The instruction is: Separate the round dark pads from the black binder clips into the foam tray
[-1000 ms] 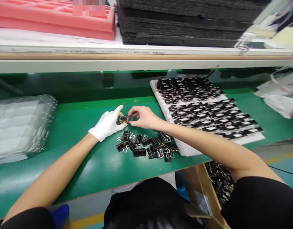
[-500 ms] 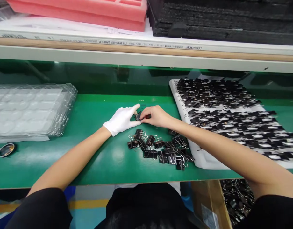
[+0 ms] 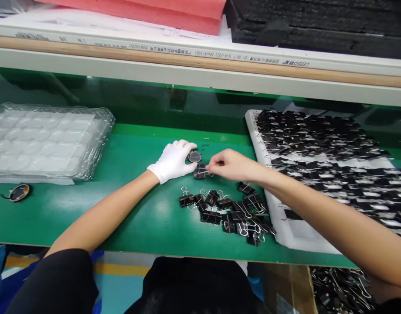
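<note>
In a white glove, my left hand (image 3: 174,160) rests on the green bench with thumb and fingers curved around a small round dark disc with a pale rim (image 3: 194,157), gripping it at the left side. My bare right hand (image 3: 227,164) pinches the wire handles of a black binder clip (image 3: 199,172), just below the disc and close to the left thumb. Whether the clip touches the disc I cannot tell. Nearer to me lies a loose pile of black binder clips (image 3: 211,217) with silver handles.
A white tray (image 3: 293,233) on the right carries rows of clips. Clear plastic trays (image 3: 99,144) are stacked at left, with another round piece (image 3: 20,192) before them. A shelf edge (image 3: 200,69) spans the back. A cardboard box (image 3: 301,283) of clips stands below the bench.
My right hand has left the disc and now holds a binder clip beside it. The left hand stays at the disc. The whole view has shifted slightly.
</note>
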`<state>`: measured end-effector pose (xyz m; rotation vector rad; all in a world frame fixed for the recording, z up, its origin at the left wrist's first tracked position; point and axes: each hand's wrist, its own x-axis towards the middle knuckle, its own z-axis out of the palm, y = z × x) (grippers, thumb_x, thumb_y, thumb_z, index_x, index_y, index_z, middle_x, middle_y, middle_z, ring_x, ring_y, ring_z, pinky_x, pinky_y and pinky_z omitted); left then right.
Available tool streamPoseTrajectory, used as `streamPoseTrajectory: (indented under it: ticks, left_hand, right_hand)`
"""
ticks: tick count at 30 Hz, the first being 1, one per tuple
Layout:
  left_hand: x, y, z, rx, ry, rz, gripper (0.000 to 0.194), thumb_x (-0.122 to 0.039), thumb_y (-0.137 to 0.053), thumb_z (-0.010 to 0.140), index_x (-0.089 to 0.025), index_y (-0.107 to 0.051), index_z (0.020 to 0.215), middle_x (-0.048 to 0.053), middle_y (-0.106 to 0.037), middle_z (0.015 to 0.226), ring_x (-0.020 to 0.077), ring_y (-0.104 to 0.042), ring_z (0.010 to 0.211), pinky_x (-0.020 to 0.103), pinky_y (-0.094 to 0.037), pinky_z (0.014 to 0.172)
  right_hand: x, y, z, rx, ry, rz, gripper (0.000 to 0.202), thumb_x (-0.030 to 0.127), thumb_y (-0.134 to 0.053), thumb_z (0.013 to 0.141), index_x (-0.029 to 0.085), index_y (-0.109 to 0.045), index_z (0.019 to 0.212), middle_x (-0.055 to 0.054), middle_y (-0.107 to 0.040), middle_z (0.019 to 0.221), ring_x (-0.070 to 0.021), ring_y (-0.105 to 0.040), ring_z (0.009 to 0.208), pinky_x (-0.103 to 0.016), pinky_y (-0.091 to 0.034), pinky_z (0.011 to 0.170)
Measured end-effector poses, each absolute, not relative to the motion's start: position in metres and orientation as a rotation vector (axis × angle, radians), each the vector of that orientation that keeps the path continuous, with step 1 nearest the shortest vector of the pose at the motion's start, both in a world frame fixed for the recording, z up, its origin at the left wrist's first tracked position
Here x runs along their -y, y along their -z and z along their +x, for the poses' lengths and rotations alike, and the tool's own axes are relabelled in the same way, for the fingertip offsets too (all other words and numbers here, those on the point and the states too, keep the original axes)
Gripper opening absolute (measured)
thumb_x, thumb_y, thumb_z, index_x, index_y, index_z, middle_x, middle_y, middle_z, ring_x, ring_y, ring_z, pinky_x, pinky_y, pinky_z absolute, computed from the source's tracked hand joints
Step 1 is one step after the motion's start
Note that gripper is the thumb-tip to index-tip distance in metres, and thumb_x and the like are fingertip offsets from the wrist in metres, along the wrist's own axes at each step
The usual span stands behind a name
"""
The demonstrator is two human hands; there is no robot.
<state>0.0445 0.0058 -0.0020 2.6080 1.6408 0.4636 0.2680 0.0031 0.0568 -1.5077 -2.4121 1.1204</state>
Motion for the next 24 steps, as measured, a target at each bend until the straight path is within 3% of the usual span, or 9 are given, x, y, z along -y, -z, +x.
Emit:
streamPoseTrajectory:
  ticks: [2,5,9,12,15,19,24]
  left_hand:
    - [-0.007,0.002,0.042,-1.620,-0.509,2.595,0.063,-0.052,-0.070,0.087,-0.021,-0.058,0.141,0.012,-0.065,0.139,0.0340,-0.060,0.125,0.046,-0.048,0.101]
    - [-0.009,0.001,0.042,-1.591,-0.522,2.561,0.063,-0.051,-0.070,0.088,-0.019,-0.057,0.141,0.011,-0.070,0.132,0.0334,-0.065,0.118,0.046,-0.049,0.097]
    - [-0.012,0.000,0.046,-1.550,-0.550,2.518,0.065,-0.045,-0.070,0.088,-0.016,-0.053,0.144,0.009,-0.075,0.122,0.0312,-0.069,0.111,0.043,-0.050,0.095]
    - [-0.018,0.000,0.048,-1.495,-0.526,2.527,0.068,-0.045,-0.070,0.087,-0.016,-0.051,0.146,0.009,-0.075,0.121,0.0310,-0.070,0.111,0.042,-0.050,0.095]
    - [-0.025,-0.001,0.052,-1.395,-0.459,2.533,0.071,-0.044,-0.071,0.087,-0.017,-0.048,0.149,0.009,-0.075,0.122,0.0299,-0.071,0.109,0.041,-0.050,0.095]
    - [-0.032,0.000,0.055,-1.293,-0.429,2.537,0.072,-0.042,-0.069,0.089,-0.017,-0.044,0.152,0.010,-0.074,0.126,0.0301,-0.070,0.115,0.041,-0.048,0.096]
    - [-0.033,0.002,0.053,-1.213,-0.406,2.566,0.070,-0.041,-0.065,0.094,-0.016,-0.041,0.154,0.013,-0.072,0.128,0.0313,-0.069,0.117,0.042,-0.044,0.099]
  right_hand:
    - [-0.022,-0.059,0.281,2.387,-1.030,-1.564,0.022,0.030,-0.062,0.086,0.020,-0.070,0.068,-0.003,-0.070,0.074,-0.0170,-0.059,0.071,-0.031,-0.041,0.066]
    - [-0.043,-0.054,0.297,2.417,-0.983,-1.665,0.023,0.035,-0.063,0.087,0.020,-0.070,0.071,-0.006,-0.072,0.081,-0.0209,-0.063,0.080,-0.034,-0.046,0.075]
    - [-0.054,-0.037,0.292,2.212,-0.781,-1.797,0.042,0.057,-0.059,0.092,0.021,-0.071,0.110,-0.013,-0.069,0.112,-0.0303,-0.064,0.105,-0.045,-0.051,0.094]
    - [-0.057,-0.025,0.268,1.853,-0.518,-1.890,0.052,0.060,-0.042,0.100,0.025,-0.057,0.135,-0.018,-0.053,0.142,-0.0361,-0.049,0.134,-0.059,-0.039,0.112]
    - [-0.058,-0.014,0.245,1.722,-0.513,-1.916,0.051,0.057,-0.031,0.103,0.026,-0.054,0.137,-0.017,-0.048,0.146,-0.0359,-0.042,0.142,-0.064,-0.030,0.118]
    - [-0.056,-0.002,0.236,1.778,-0.543,-1.810,0.054,0.058,-0.023,0.105,0.026,-0.054,0.136,-0.017,-0.045,0.149,-0.0339,-0.035,0.147,-0.064,-0.026,0.121]
    - [-0.055,0.012,0.244,1.818,-0.537,-1.685,0.062,0.059,-0.009,0.107,0.025,-0.055,0.132,-0.016,-0.051,0.141,-0.0307,-0.038,0.147,-0.060,-0.025,0.124]
